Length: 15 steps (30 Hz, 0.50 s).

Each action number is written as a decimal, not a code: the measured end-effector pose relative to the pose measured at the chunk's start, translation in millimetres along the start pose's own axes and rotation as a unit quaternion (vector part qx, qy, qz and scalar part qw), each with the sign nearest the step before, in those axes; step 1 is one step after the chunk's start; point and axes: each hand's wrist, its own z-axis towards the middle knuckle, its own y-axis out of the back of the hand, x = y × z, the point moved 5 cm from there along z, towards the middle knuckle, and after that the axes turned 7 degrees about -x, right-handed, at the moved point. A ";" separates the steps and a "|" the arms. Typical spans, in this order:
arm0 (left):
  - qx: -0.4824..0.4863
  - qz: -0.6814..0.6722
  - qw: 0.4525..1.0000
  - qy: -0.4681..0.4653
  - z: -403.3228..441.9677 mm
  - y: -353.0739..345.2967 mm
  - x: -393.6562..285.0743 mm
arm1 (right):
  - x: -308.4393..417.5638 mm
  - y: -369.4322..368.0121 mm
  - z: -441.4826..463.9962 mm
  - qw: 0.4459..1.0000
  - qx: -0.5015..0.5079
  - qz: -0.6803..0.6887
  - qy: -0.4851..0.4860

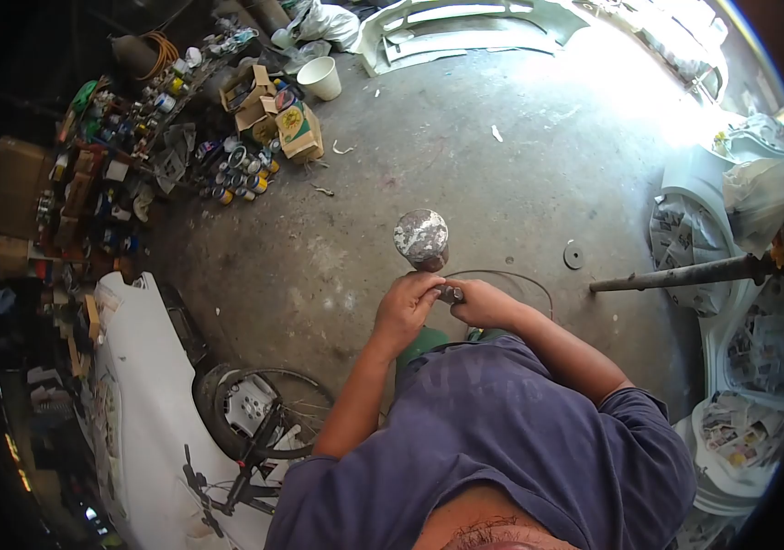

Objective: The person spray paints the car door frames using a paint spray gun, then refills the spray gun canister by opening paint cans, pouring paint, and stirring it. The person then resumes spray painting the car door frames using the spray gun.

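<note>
In front of my body I hold a spray gun with a round, paint-spattered cup (421, 236) on top. Metal fittings of the spray gun (451, 293) show between my hands. My left hand (403, 310) is closed on it just below the cup, fingers bent and pressed together. From the other side, my right hand (486, 303) grips the gun near the fittings, with its fingers partly hidden. A thin dark hose (539, 286) loops over the floor just beyond my right hand.
A metal pole (676, 273) juts in from the right, near newspaper-masked bumpers (717, 344). A dark disc (574, 255) lies on the concrete floor. On the left are a white car panel (140, 367), a bicycle (245, 463), paint cans (243, 174), a cardboard box (300, 133) and a white bucket (320, 79).
</note>
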 end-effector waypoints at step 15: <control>0.242 -0.031 0.962 -0.121 47.0 25.2 16.7 | 36.8 -45.8 -15.5 0.950 -0.217 0.132 -0.182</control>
